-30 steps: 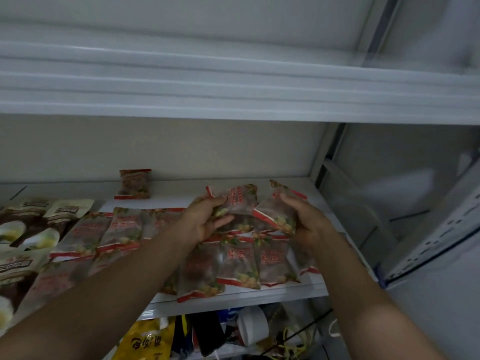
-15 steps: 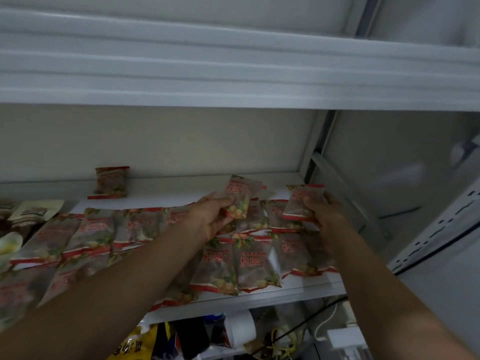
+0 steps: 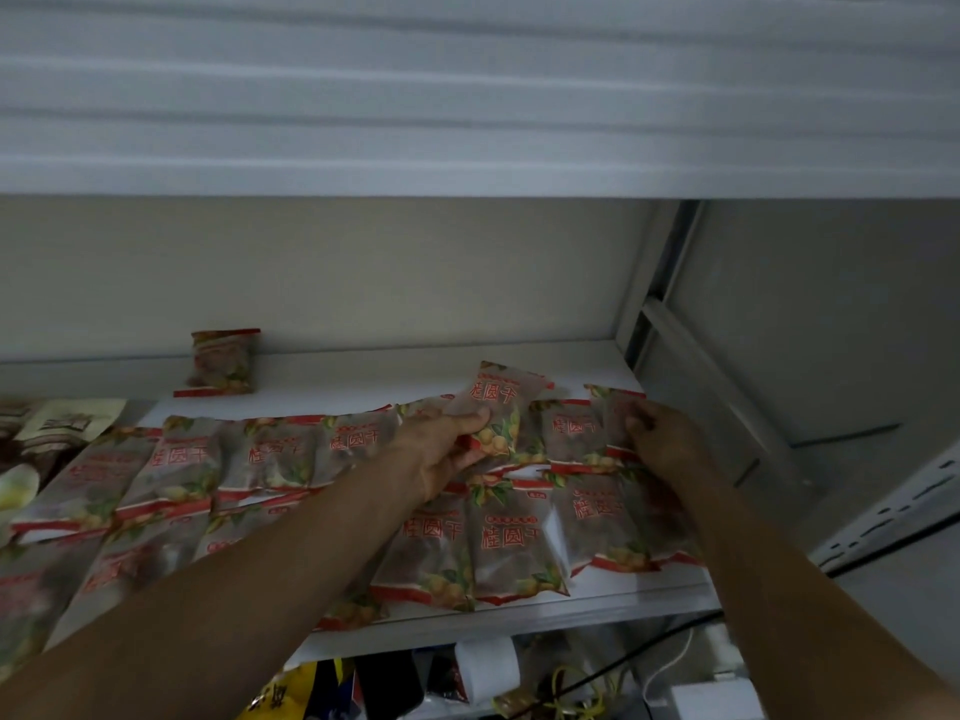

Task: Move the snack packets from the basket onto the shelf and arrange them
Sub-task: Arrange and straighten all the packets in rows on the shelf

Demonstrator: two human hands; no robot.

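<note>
Crinkly clear plastic with red print, head view only: raised packet (image 3: 498, 402) tilted up over the middle of the shelf (image 3: 363, 371), pinched at its lower edge by left hand (image 3: 441, 454), thumb on top, fingers curled under. Right hand (image 3: 662, 441) near the shelf's right end, fingers curled onto the end packet (image 3: 615, 418) in the back row. Other packets (image 3: 270, 454) overlapping in rows across the shelf. Probably light, floppy, a bit slick, so better grabbed by a sealed edge than the lumpy middle. No basket in sight.
</note>
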